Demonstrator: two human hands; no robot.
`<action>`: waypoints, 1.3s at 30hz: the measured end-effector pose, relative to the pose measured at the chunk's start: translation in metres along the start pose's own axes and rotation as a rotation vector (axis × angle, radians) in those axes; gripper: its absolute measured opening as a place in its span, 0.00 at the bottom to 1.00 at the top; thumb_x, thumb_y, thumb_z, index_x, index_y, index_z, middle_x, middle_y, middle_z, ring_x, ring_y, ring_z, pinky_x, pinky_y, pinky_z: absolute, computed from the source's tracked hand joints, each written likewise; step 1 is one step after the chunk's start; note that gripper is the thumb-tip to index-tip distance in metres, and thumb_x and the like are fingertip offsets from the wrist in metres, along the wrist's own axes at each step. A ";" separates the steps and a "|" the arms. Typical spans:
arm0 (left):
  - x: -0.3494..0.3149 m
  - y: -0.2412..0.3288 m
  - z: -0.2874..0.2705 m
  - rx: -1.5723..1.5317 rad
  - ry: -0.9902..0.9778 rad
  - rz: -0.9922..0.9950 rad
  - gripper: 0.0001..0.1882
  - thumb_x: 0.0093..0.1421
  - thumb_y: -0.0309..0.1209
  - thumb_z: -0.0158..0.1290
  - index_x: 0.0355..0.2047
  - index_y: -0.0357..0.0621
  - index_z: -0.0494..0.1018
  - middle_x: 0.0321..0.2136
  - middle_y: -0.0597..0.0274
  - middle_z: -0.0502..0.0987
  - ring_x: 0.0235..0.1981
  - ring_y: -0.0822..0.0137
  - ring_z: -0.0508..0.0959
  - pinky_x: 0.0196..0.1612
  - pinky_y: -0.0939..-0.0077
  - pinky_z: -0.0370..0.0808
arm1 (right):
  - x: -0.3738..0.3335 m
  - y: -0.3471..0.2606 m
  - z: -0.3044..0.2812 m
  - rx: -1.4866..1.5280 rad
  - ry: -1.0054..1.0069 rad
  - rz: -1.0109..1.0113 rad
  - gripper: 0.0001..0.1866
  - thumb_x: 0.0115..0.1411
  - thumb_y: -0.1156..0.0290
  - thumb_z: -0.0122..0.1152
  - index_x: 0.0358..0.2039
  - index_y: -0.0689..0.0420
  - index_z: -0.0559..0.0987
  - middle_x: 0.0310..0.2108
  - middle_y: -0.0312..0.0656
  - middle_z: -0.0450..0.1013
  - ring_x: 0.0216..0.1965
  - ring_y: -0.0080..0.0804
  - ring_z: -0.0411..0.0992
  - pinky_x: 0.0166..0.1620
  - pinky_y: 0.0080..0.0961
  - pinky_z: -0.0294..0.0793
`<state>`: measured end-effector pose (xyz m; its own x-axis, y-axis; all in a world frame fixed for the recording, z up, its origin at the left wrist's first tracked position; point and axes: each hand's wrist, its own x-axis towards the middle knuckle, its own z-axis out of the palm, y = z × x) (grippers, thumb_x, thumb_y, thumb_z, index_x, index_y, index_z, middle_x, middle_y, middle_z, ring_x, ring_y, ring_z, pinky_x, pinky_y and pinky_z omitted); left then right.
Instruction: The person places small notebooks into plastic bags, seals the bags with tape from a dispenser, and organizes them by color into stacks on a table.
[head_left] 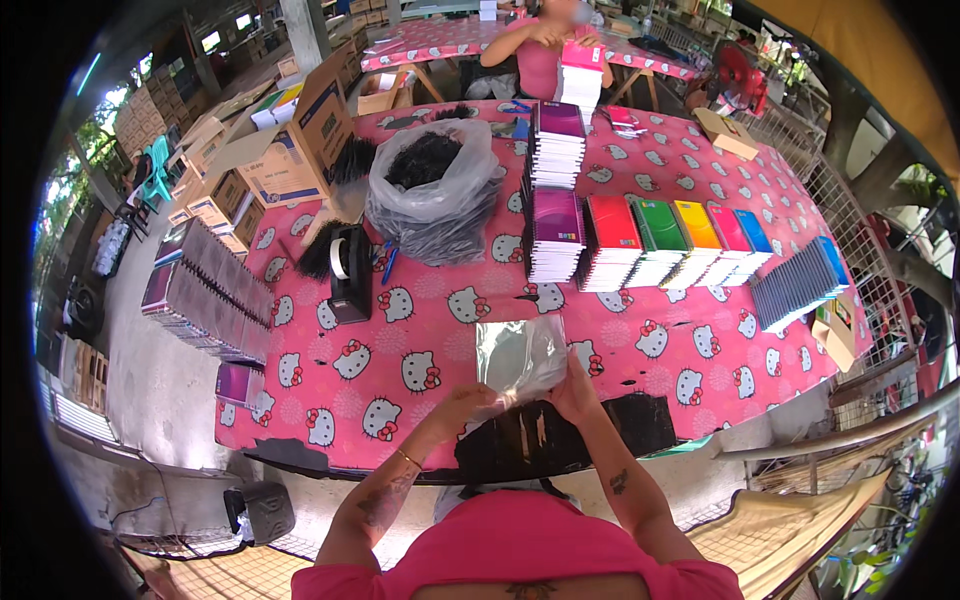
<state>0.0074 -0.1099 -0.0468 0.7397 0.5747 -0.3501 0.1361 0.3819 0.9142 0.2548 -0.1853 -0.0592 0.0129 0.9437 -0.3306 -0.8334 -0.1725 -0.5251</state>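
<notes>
Above the table's near edge, my two hands hold a see-through plastic sleeve (520, 352) that shines in the light. My left hand (468, 407) pinches its lower left corner. Along the lower right edge, my right hand (574, 392) grips it with the fingers partly hidden behind the film. Whether it is one sleeve or a thin stack, I cannot tell. Beyond it stand piles of spiral notebooks: purple (556, 222), red (612, 222), green (657, 228), yellow (697, 225), pink (731, 230) and blue (755, 235).
A black tape dispenser (350, 285), blue pens (389, 264) and a big plastic bag (440, 215) of black pieces stand left of centre. Wrapped notebooks (205, 300) line the left edge. A carton (295, 150) sits behind. Across the table, a person (535, 65) handles notebooks.
</notes>
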 end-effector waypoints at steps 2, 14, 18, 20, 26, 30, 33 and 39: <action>-0.002 0.020 0.013 -0.089 0.114 -0.140 0.14 0.64 0.35 0.52 0.45 0.40 0.77 0.40 0.66 0.79 0.41 0.74 0.77 0.47 0.76 0.73 | -0.004 -0.005 -0.011 -0.033 0.047 -0.007 0.29 0.70 0.44 0.40 0.61 0.52 0.65 0.57 0.42 0.69 0.57 0.41 0.69 0.58 0.45 0.69; 0.004 0.009 0.063 0.533 0.485 0.493 0.21 0.61 0.29 0.56 0.54 0.35 0.69 0.43 0.56 0.79 0.42 0.66 0.79 0.47 0.70 0.75 | -0.012 0.009 0.022 0.057 -0.027 -0.144 0.35 0.70 0.41 0.32 0.71 0.48 0.53 0.63 0.40 0.63 0.60 0.37 0.65 0.60 0.38 0.66; 0.030 0.025 0.083 0.343 0.339 0.399 0.21 0.61 0.27 0.54 0.53 0.33 0.68 0.43 0.56 0.79 0.40 0.67 0.80 0.40 0.71 0.78 | -0.010 0.031 0.038 -0.076 -0.096 -0.105 0.31 0.72 0.49 0.37 0.69 0.51 0.59 0.62 0.39 0.62 0.58 0.33 0.65 0.61 0.32 0.64; 0.033 0.015 0.066 0.029 0.288 0.241 0.16 0.62 0.27 0.52 0.49 0.33 0.70 0.41 0.57 0.79 0.40 0.67 0.80 0.40 0.72 0.78 | -0.005 0.029 0.039 -0.121 -0.012 -0.085 0.30 0.72 0.51 0.39 0.68 0.52 0.60 0.62 0.39 0.62 0.58 0.31 0.64 0.60 0.29 0.64; 0.029 0.033 -0.001 0.063 0.261 0.212 0.11 0.65 0.29 0.48 0.43 0.34 0.72 0.36 0.57 0.79 0.40 0.68 0.80 0.40 0.72 0.78 | 0.004 0.040 0.026 -0.381 0.128 -0.344 0.28 0.67 0.67 0.54 0.67 0.53 0.64 0.59 0.40 0.63 0.54 0.26 0.65 0.54 0.22 0.66; 0.019 0.053 0.012 0.365 0.092 0.160 0.17 0.64 0.32 0.53 0.48 0.33 0.69 0.39 0.52 0.78 0.41 0.66 0.81 0.40 0.68 0.79 | -0.002 0.045 0.035 -0.638 0.245 -0.303 0.26 0.65 0.73 0.59 0.63 0.49 0.70 0.47 0.37 0.61 0.42 0.19 0.65 0.40 0.15 0.69; 0.026 0.039 0.019 0.546 0.028 0.308 0.22 0.61 0.33 0.58 0.52 0.34 0.67 0.40 0.51 0.78 0.42 0.65 0.80 0.42 0.70 0.78 | 0.000 0.043 0.050 -0.655 0.224 -0.314 0.23 0.66 0.70 0.58 0.61 0.46 0.73 0.42 0.35 0.55 0.36 0.15 0.61 0.31 0.13 0.66; 0.041 0.052 0.028 0.473 -0.009 0.338 0.25 0.58 0.35 0.62 0.52 0.38 0.67 0.37 0.53 0.79 0.39 0.63 0.81 0.42 0.71 0.77 | -0.003 0.047 0.044 -0.366 0.018 -0.250 0.27 0.71 0.54 0.46 0.66 0.52 0.65 0.51 0.38 0.62 0.54 0.30 0.65 0.59 0.31 0.64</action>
<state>0.0630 -0.0865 -0.0085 0.7985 0.6016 -0.0227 0.1692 -0.1880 0.9675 0.1915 -0.1834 -0.0484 0.2019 0.9646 -0.1699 -0.5526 -0.0310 -0.8329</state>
